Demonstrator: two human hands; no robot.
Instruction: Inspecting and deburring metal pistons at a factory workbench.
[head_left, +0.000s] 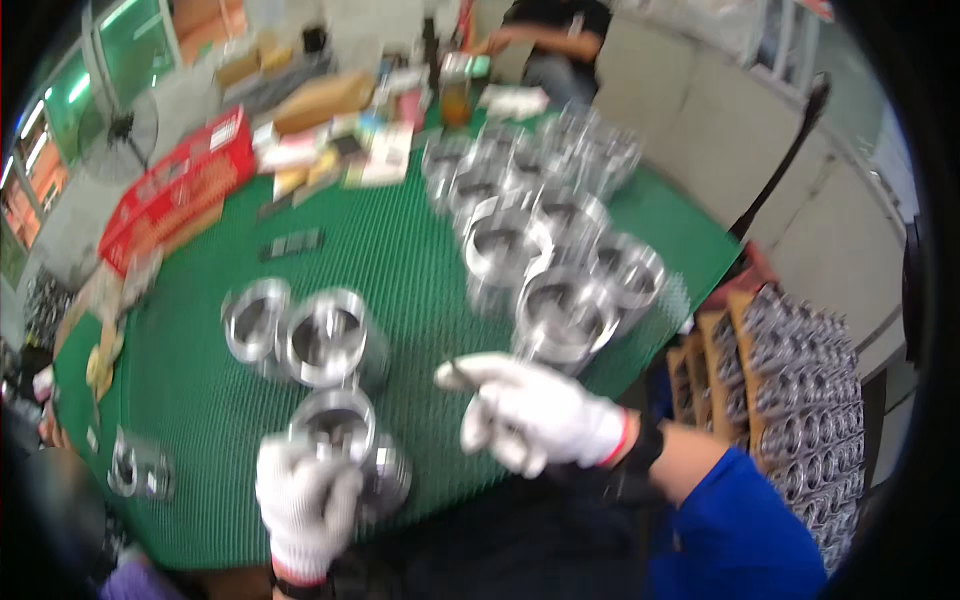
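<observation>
Curling white-gloved left hand (308, 500) at near rim of open-topped metal cylinder (335, 412); can't tell whether pinching or just touching. Extending index finger of white-gloved right hand (530, 408), bending the rest, over green ribbed surface (400, 250); can't tell whether holding anything. Showing two more cylinders (325, 340) beyond left hand, bigger cluster of cylinders (565, 312) beyond right.

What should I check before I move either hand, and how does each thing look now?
1. White gloves on left hand and right hand: ok.
2. Open end of the metal cylinder by the left hand facing up: ok.
3. Left hand's grip on it: cannot tell; fingers blurred.
4. Ample room beyond it: not ok; two more cylinders stand close.
5. Right hand holding anything: cannot tell; too blurred.
</observation>
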